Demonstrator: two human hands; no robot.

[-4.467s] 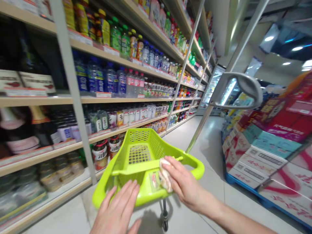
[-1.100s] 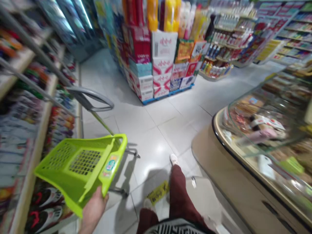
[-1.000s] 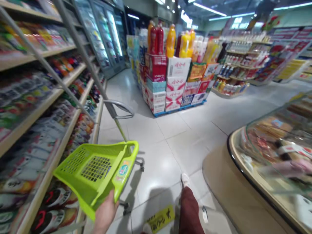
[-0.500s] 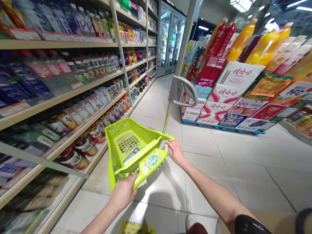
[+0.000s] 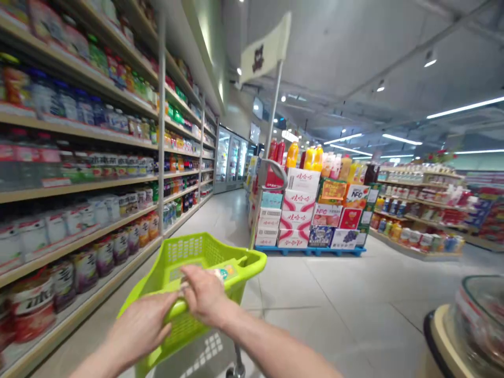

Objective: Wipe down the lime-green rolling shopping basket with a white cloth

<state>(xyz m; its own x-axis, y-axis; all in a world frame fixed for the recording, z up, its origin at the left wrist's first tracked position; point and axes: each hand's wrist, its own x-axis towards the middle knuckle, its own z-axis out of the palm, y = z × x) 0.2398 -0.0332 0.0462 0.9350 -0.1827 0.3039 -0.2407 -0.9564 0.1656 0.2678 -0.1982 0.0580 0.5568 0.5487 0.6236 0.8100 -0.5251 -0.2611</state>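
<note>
A lime-green plastic shopping cart (image 5: 181,336) stands in front of me, its basket pierced with square holes. My left hand (image 5: 142,323) is closed on the left part of its handle. My right hand (image 5: 207,294) grips the middle of the handle, right beside the left hand. A small whitish scrap shows by the right fingers; what it is I cannot make out. To the right of that hand, a label (image 5: 227,271) is partly visible on the handle bar. From the cart's right side rises a pole with a grey loop (image 5: 275,173) and a cream bear flag (image 5: 265,50). The hands hide much of the basket's inside.
Shelves of drinks (image 5: 98,184) line the left side close to the cart. Stacked drink cartons (image 5: 301,205) stand on a blue pallet (image 5: 307,251) ahead right. Glass-door fridges (image 5: 232,157) are at the far end. A rounded counter (image 5: 444,336) juts in at lower right.
My right hand has moved left along the handle, from its right end to beside my left hand. The view has tilted up, showing the flag and ceiling. The phone-like object in the basket is now hidden.
</note>
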